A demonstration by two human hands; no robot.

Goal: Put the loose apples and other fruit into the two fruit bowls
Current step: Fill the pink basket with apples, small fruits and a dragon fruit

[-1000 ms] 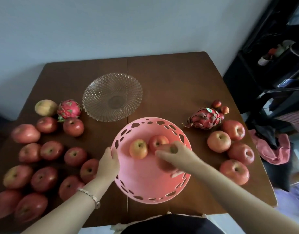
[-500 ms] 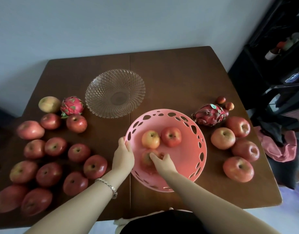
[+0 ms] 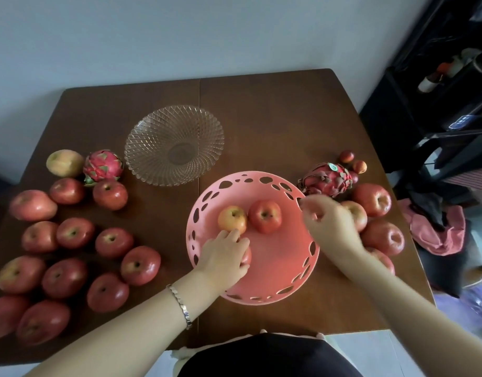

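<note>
Wood of the dark brown table (image 3: pixel 275 118) shows under both wrists at its near edge. The left hand (image 3: pixel 223 258), a metal bracelet (image 3: pixel 181 303) on its wrist, lies inside the pink plastic bowl with cut-out holes (image 3: pixel 283 268). Its fingers curl over a red apple (image 3: pixel 247 257), mostly hidden beneath them, and its fingertips touch a yellow-red apple (image 3: pixel 232 217). A deeper red apple (image 3: pixel 265 216) sits just right of that. Left of this hand, a crowd of loose red apples (image 3: pixel 109 242) fills the table out to the edge.

The right hand (image 3: pixel 326 223) hovers, blurred, over the bowl's right rim, fingers loosely bent with nothing in them. Just right of it more loose apples (image 3: pixel 382 236) sit packed together, one partly under the wrist. Past its knuckles lies a dragon fruit with a sticker (image 3: pixel 325 179), then three small red fruits (image 3: pixel 352 163).

Beyond the left hand stands the cut-glass bowl (image 3: pixel 174 144), with a second dragon fruit (image 3: pixel 102 164) and a yellowish fruit (image 3: pixel 64 161) to its left. Open tabletop stretches behind to the far edge.
</note>
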